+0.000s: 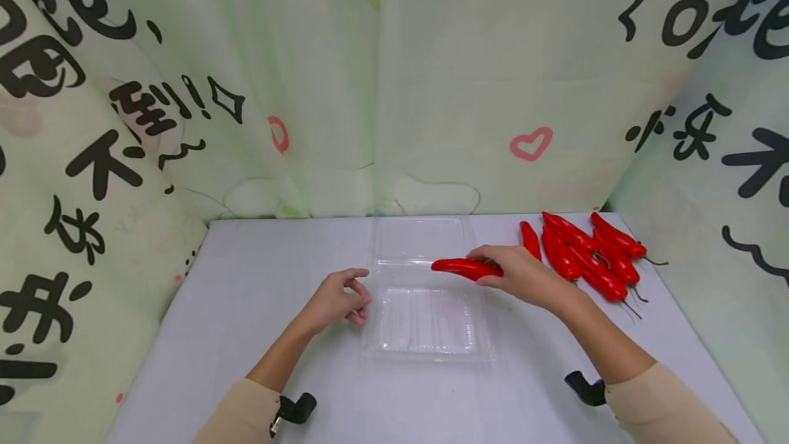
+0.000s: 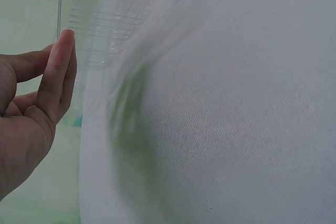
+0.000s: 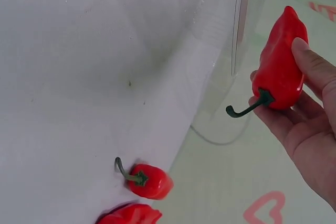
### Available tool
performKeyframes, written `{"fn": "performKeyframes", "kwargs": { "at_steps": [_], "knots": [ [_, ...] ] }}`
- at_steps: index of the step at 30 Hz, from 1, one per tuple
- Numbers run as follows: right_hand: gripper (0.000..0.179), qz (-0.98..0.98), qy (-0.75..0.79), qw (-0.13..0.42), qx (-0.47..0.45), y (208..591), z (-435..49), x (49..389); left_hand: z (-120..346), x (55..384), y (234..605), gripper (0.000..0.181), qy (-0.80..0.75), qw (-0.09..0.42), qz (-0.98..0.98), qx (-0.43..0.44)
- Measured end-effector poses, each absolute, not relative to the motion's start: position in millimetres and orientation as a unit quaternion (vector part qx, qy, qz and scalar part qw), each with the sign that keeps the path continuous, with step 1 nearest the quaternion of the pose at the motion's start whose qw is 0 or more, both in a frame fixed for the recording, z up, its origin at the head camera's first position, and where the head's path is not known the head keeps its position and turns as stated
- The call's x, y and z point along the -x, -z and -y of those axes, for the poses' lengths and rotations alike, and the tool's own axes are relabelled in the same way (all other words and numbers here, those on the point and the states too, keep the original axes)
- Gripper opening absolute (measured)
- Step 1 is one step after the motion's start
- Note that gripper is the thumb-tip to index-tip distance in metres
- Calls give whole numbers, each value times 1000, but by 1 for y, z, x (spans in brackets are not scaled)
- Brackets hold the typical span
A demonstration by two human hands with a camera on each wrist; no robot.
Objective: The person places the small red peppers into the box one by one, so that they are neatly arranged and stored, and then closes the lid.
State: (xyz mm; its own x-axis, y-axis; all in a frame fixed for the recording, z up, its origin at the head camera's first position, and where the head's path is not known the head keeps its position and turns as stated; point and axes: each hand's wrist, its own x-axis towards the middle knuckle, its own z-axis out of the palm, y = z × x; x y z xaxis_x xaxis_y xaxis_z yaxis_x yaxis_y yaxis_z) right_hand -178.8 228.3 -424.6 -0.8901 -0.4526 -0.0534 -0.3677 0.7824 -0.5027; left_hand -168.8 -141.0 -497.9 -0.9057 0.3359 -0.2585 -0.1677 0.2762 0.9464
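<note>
My right hand [image 1: 514, 271] holds a red pepper [image 1: 462, 267] over the clear plastic box [image 1: 425, 355], whose hinged lid [image 1: 422, 238] lies folded back. In the right wrist view the thumb presses one side of the pepper [image 3: 281, 59], fingers behind and beneath it. Its green stem points away from the palm. My left hand [image 1: 339, 299] is at the left edge of the box, fingers loosely bent. In the left wrist view its fingertips [image 2: 65, 36] overlap the clear plastic rim.
More red peppers [image 1: 585, 259] lie in a pile at the back right of the white table [image 1: 265, 273], stems mostly toward the front right. Pale green printed curtains [image 1: 431, 88] close off the back and both sides.
</note>
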Motion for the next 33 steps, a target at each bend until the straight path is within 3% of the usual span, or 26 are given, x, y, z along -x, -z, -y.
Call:
{"fn": "performKeyframes", "kwargs": {
  "at_steps": [17,33],
  "knots": [
    [52,-931,250,138,229,435,-199,178,141,170,494,63,-594,215,-773,-52],
    [45,-925,232,154,258,436,-169,186,141,168,496,62,-593,215,-775,-49]
  ]
}}
